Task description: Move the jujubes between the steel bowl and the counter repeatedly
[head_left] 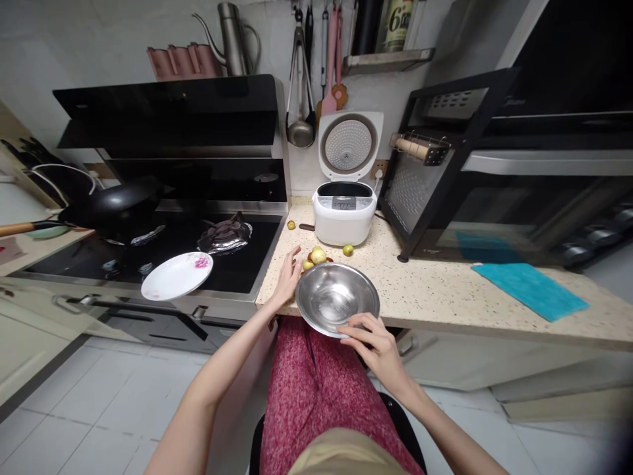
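Head view is showing my right hand (378, 343) gripping the near rim of one steel bowl (337, 297) hanging over the counter (445, 290) edge. My left hand (288, 277) is lying flat, fingers loosely spread, holding nothing, just left of the fruits (316, 256), nearer them. I am counting about five fruits, three clustered behind the bowl.

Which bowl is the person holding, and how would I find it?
Start at the white rice cooker on the speckled counter. In front of it sits the bowl, held at its near rim by the right hand. It is shiny metal, unlike the flowered white plate.
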A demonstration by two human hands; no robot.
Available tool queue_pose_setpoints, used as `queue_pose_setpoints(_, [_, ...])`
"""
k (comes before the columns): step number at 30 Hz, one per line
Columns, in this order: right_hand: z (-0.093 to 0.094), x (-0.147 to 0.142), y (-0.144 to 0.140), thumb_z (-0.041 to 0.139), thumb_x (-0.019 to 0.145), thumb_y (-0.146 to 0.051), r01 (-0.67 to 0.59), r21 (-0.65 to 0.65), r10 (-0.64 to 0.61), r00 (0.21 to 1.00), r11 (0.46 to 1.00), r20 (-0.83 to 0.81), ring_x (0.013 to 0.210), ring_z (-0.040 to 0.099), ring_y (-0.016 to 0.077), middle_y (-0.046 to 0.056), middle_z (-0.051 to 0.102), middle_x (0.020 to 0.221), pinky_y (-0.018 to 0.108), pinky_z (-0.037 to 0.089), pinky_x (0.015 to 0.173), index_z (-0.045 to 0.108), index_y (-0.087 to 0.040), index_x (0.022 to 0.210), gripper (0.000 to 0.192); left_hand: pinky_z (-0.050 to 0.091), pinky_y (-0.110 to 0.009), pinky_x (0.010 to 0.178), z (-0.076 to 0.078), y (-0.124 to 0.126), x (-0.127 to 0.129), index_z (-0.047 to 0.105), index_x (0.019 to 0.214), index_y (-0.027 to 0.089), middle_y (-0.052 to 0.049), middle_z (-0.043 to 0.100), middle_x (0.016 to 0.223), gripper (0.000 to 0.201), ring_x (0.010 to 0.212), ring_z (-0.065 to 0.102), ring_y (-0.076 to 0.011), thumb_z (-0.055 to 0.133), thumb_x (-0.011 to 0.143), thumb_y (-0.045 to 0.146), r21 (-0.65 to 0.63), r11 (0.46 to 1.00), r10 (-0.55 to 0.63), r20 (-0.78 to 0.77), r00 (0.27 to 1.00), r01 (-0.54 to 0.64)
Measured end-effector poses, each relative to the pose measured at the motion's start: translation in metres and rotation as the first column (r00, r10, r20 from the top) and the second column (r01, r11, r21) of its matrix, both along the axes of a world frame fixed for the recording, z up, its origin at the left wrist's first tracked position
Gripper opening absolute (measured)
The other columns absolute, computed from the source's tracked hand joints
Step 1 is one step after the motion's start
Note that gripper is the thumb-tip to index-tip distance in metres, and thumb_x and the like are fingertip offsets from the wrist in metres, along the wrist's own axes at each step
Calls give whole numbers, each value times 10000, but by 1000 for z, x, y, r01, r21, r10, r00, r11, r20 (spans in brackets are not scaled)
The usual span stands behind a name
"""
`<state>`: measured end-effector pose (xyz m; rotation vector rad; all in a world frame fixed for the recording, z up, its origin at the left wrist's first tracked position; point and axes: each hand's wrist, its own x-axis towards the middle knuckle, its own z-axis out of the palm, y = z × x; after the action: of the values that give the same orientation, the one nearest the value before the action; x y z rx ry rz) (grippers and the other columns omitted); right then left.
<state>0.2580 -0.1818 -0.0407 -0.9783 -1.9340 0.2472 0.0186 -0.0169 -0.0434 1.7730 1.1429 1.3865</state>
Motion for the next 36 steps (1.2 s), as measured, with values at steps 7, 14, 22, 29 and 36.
queue_pose_setpoints(7, [10,2,19,715,961,-412,-44,-105,42,999,993,-20,1041,670,260,74,737,1075,485,518,966,801,-300,1116,209,317,-495,1275,-5,6,-2,518,1439,224,-129,523,1556,451,1483,467,-264,493,1033,420,-30,1000,5,161,987,0])
queue_pose_setpoints(14, [62,44,125,567,1029,-302,189,38,-192,976,981,107,1023,660,264,97,745,1044,433,500,979,793,-218,1054,242,364,-542,1247,-4,6,-3,517,1456,222,-136,505,1578,505,1499,454,-300,539,990,417,42,997,-69,135,988,64])
queue_pose_setpoints(22, [66,47,232,554,875,3,-7,-52,38,776,999,629,1046,598,243,124,690,1112,343,479,921,764,-157,1136,372,389,-612,1208,12,-12,-4,751,1197,220,-125,712,1343,449,1399,556,-330,435,1045,502,392,901,-177,-53,983,183])
queue_pose_setpoints(29, [47,65,234,493,846,56,-41,-58,68,765,997,640,1069,572,246,122,674,1156,360,470,946,715,-156,1243,502,521,-578,1045,11,-17,-6,796,1050,196,-130,803,1094,470,1224,678,-328,400,1066,449,463,834,-265,-140,954,300])
queue_pose_setpoints(36, [50,71,233,485,998,-101,-8,-64,45,804,998,593,1066,609,250,125,692,1143,352,479,934,729,-172,1199,324,547,-542,990,11,-20,-7,810,981,200,-117,819,1000,541,1129,727,-318,359,1065,487,450,833,-265,-186,946,322])
